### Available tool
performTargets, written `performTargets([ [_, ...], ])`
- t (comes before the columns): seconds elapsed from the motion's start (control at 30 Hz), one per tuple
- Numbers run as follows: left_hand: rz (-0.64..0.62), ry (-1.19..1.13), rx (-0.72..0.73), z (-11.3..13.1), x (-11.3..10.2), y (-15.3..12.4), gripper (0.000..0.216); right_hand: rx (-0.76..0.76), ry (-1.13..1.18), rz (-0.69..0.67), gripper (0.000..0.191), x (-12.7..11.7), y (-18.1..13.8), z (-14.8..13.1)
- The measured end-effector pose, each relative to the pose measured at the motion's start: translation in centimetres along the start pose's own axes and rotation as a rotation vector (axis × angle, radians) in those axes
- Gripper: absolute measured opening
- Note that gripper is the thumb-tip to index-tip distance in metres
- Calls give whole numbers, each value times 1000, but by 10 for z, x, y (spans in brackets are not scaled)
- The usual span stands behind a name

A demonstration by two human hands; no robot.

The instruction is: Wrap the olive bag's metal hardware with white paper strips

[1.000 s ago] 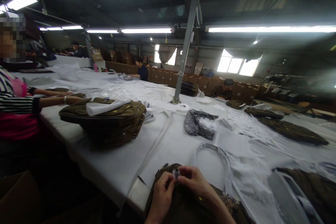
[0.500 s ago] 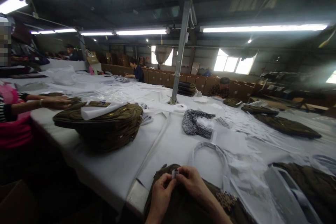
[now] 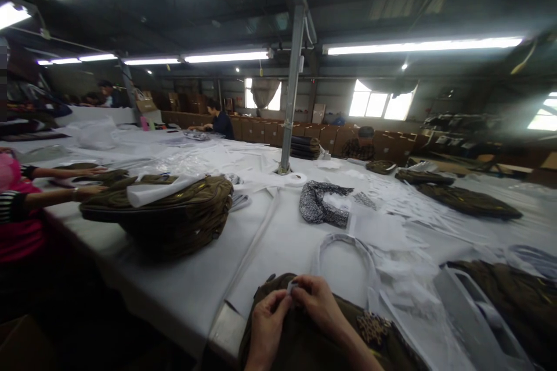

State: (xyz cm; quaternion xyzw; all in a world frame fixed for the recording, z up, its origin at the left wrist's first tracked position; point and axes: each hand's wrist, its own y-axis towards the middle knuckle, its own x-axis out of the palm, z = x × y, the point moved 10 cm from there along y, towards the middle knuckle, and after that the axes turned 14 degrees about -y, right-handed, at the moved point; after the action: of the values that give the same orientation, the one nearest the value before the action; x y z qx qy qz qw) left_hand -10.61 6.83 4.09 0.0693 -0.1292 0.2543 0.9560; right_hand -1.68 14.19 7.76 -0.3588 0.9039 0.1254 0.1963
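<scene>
Between the fingertips of my two hands is a small white strip (image 3: 291,286), too small to tell whether it is paper, tape or cloth. My left hand (image 3: 266,320) pinches its lower end, fingers closed. From the right, my right hand (image 3: 319,301) pinches the upper part with thumb and forefinger. Both hands are over a dark olive bag (image 3: 304,351) lying at the table's near edge, with a patterned patch (image 3: 373,327) by my right forearm. Behind the bag a loop of white wrapped strip (image 3: 342,239) lies on the white table (image 3: 256,237).
Left, a stack of olive bags (image 3: 174,214) carries a white roll (image 3: 165,188); a co-worker's hands (image 3: 89,190) rest beside it. A metal post (image 3: 291,87) rises from the table. A grey tape dispenser (image 3: 483,316) and paper scraps (image 3: 404,232) lie right.
My fingers have shifted slightly on the white strip, which shows at a different angle. The co-worker's hands at left have spread apart over the bag there. My view has turned slightly.
</scene>
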Motion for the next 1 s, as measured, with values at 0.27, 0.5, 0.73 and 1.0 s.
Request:
performTargets([
  [0.27, -42, -7, 6, 2, 5, 0, 29, 106, 37, -41, 20, 10, 3, 14],
  [0.5, -52, -56, -31, -1, 5, 2, 21, 54, -28, -39, 19, 5, 1, 5],
  [0.73, -59, -79, -19, -2, 5, 3, 22, 83, -128, -18, 17, 2, 0, 9],
  [1.0, -25, -308, -151, -21, 5, 5, 24, 58, -138, -5, 15, 0, 5, 11],
])
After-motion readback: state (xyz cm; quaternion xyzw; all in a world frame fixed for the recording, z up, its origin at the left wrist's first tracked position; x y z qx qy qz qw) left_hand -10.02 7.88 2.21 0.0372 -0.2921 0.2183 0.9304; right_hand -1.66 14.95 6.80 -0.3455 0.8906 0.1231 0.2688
